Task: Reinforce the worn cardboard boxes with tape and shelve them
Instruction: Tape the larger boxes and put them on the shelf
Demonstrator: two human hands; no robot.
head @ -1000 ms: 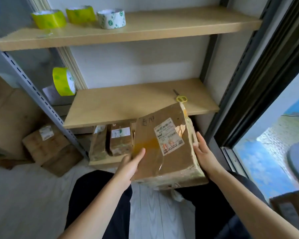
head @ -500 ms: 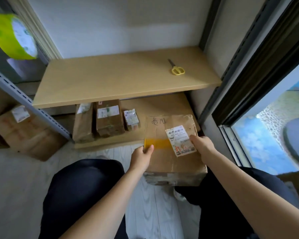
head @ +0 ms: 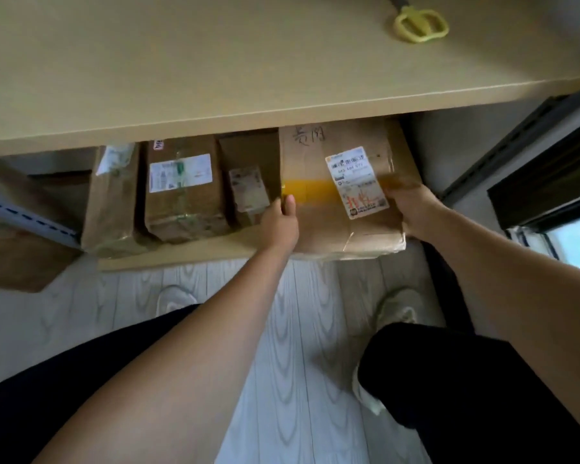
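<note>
- Taped box [head: 342, 202] sits on the bottom shelf [head: 195, 252], under the middle shelf [head: 215, 78]. Its front edge looks to overhang the bottom shelf's lip slightly; exact seating unclear.
- Left hand [head: 280, 217] grips the taped box's left side, thumb lying on the yellow tape band; the other fingers are hidden between boxes, so I cannot tell how they lie.
- Right hand [head: 412, 209] clasps the taped box's right side, fingers curled over onto its top by the shipping label [head: 357, 182].
- Step in hand, as I judge it: sliding the box home. Shelving of this one looks nearly done.
- Risk: left fingers may get pinched against the small box [head: 248, 185] just left of the taped box, since the gap looks closed.
- Risk: pushing at an angle could shove that small box sideways into the next box [head: 185, 192].
- Risk: crumpled front corner of the taped box could snag or tear if dragged over the shelf lip.
- Further left of the taped box, a tall narrow box [head: 111, 202] stands at the end of the row.
- Yellow-handled scissors [head: 419, 23] lie on the middle shelf, above the taped box.
- The middle shelf's low front edge limits headroom for lifting; a slide seems the only way in.
</note>
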